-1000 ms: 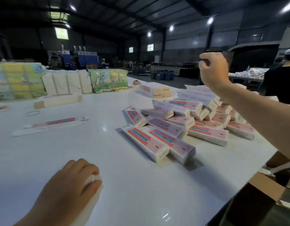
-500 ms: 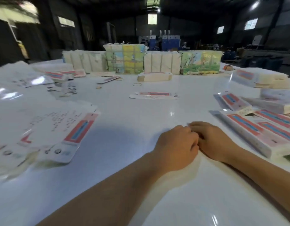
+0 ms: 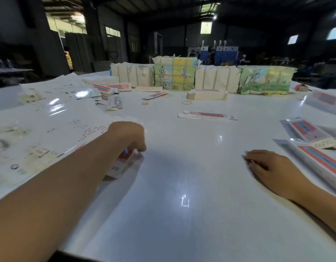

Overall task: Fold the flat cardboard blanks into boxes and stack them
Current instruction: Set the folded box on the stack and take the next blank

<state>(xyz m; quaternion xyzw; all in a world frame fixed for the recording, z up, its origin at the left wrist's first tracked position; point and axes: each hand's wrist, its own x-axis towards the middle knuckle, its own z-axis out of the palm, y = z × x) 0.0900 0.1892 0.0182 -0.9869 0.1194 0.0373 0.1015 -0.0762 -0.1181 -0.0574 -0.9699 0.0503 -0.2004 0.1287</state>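
A flat blank (image 3: 123,163) lies at the near edge of the spread of blanks (image 3: 40,129) on the left, and the left hand (image 3: 126,136) curls its fingers closed onto it, forearm stretched out. Right hand (image 3: 272,167) rests palm-down on the white table (image 3: 182,176), fingers loosely bent, just beside folded boxes (image 3: 318,157).

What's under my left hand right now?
The left hand covers one end of a flat cardboard blank; red and white print shows below the fingers. The covered end and the grip are hidden.
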